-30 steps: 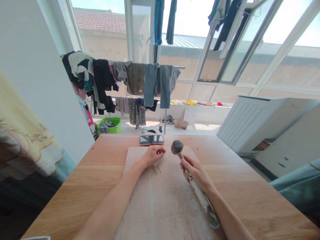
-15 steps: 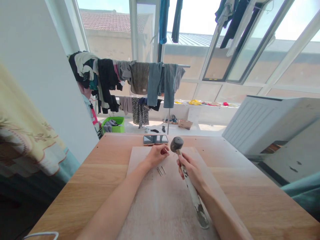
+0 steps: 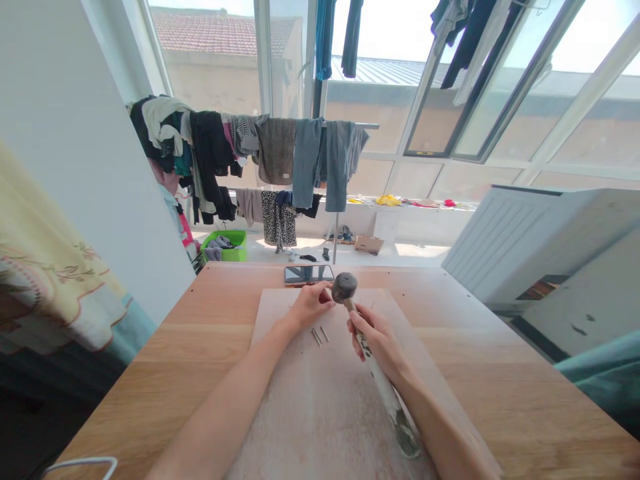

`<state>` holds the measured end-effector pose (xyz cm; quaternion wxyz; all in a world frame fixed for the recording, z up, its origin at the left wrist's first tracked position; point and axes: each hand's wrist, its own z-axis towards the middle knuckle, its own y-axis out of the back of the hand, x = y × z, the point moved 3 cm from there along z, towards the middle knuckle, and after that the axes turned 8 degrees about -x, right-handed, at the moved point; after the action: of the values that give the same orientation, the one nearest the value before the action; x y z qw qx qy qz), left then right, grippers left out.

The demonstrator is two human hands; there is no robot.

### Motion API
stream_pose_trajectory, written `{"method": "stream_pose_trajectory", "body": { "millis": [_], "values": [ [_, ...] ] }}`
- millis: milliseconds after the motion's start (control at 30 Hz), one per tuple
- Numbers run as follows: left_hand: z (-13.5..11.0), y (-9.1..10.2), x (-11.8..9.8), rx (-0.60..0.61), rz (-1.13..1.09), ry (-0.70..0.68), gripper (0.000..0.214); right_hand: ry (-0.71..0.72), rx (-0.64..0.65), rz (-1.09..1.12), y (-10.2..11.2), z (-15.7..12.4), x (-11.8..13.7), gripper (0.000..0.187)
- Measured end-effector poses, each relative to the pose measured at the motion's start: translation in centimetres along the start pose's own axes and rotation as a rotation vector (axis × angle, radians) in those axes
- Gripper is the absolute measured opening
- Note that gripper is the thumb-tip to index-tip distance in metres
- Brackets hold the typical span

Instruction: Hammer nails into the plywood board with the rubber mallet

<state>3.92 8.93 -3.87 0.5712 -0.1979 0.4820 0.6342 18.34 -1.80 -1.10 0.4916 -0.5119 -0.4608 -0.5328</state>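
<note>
My right hand [image 3: 376,339] grips the pale, stained handle of a mallet [image 3: 345,287] with a dark round head, held just above a whitish board [image 3: 320,407] that lies on the wooden table [image 3: 160,373]. My left hand [image 3: 311,303] rests on the board's far part with its fingers pinched together right beside the mallet head; what they hold is too small to make out. Two loose nails [image 3: 320,335] lie on the board just behind my left hand's wrist.
A phone [image 3: 309,273] lies flat at the table's far edge. Beyond it stand a clothes rack full of garments [image 3: 260,160], a green basket [image 3: 223,245] on the floor and large windows. A white panel [image 3: 505,233] leans at the right. A white wire loop [image 3: 80,463] shows at bottom left.
The mallet head has moved left and closer to my left hand's fingertips. My left hand has stayed pinched at the same spot on the board.
</note>
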Motion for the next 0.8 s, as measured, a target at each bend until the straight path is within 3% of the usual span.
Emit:
{"method": "stream_pose_trajectory", "body": {
  "millis": [367, 633, 700, 800],
  "values": [
    [0.2, 0.1, -0.2, 0.040, 0.022, -0.028, 0.021, 0.011, 0.011, -0.028, -0.2, 0.1, -0.5, 0.032],
    [0.2, 4.1, -1.8, 0.336, 0.337, 0.052, 0.019, 0.007, -0.023, -0.018, 0.1, 0.2, -0.3, 0.033],
    [-0.2, 4.4, -1.8, 0.410, 0.402, 0.089, 0.015, 0.006, -0.029, -0.015, 0.1, 0.2, -0.4, 0.034],
    [-0.3, 3.9, -1.8, 0.424, 0.405, 0.090, 0.018, 0.004, -0.036, -0.016, 0.2, 0.3, -0.5, 0.034]
  ]
}}
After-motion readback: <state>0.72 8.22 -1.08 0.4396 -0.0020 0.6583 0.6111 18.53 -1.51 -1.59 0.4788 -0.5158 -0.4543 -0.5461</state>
